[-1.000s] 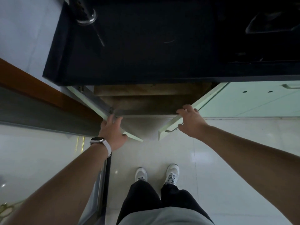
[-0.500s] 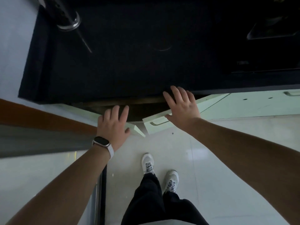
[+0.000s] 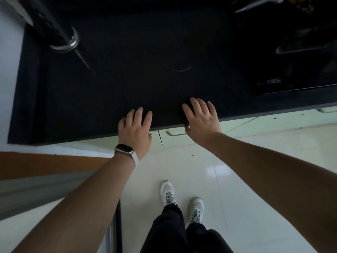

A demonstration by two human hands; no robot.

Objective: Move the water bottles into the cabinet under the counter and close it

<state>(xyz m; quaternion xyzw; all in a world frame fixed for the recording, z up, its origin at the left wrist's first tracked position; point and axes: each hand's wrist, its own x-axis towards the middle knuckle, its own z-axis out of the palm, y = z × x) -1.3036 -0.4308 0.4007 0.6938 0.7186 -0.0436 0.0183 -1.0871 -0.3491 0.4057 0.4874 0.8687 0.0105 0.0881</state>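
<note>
Cabinet doors mostly hidden under counter, frame centre; left hand and right hand over them, fingers straight, spread; contact unclear.

Pale green cabinet doors closed, side by side, under black counter.

The black desk carries a post with a shiny round base at its far left and a black hob at the right. A thin curved strand lies near the middle.
</note>
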